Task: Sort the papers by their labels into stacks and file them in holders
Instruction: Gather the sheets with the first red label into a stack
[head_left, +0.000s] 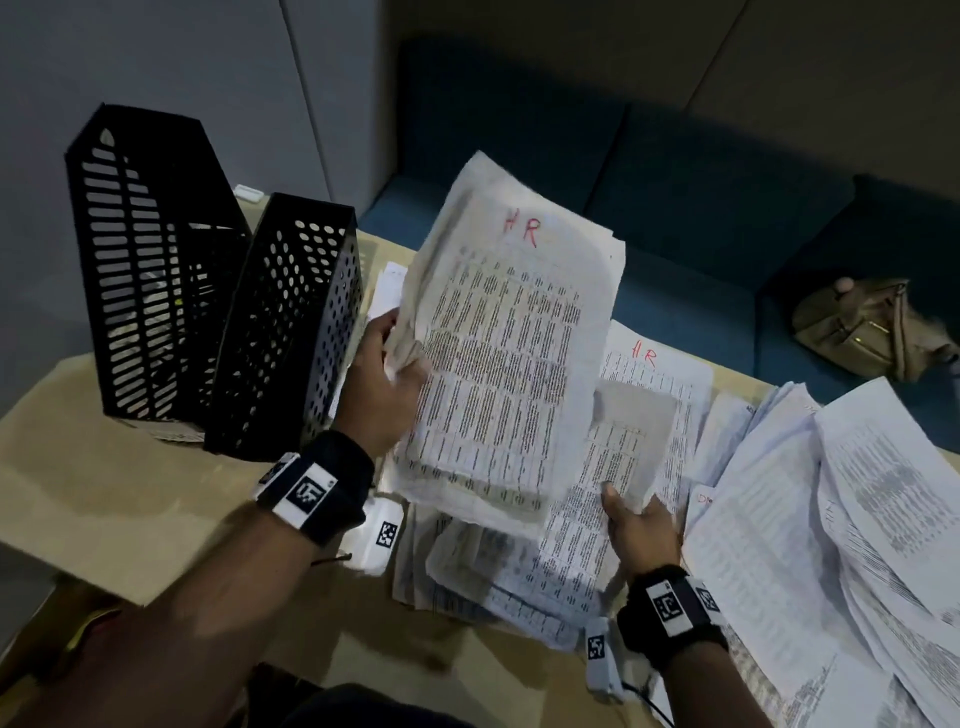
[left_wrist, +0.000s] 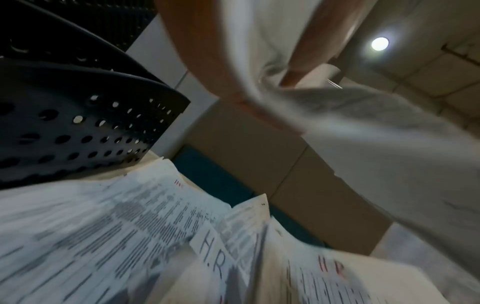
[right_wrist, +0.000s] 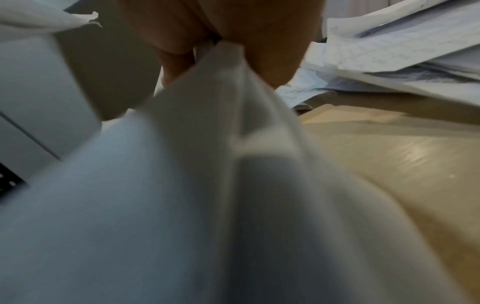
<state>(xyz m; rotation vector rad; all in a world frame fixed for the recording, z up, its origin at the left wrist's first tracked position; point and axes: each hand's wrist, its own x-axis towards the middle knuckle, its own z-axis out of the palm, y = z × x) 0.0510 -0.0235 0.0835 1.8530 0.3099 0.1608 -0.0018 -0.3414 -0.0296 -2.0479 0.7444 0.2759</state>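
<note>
Office: file holders (head_left: 223, 291); printed papers (head_left: 857, 519); partition panels (head_left: 208, 78)

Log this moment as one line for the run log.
left hand: grips HR stack | right hand: pinches sheet | holders: upright, left

Crumpled matt paper sheets (head_left: 498, 353), perforated black holders (head_left: 283, 322) with a dull sheen, smooth pale wood-look table (head_left: 119, 488).

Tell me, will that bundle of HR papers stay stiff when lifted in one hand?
Probably not: the HR bundle already bows where the left hand grips it. Its ragged, uneven edges suggest loose sheets that could slide apart. The right hand pinches another sheet.
</note>
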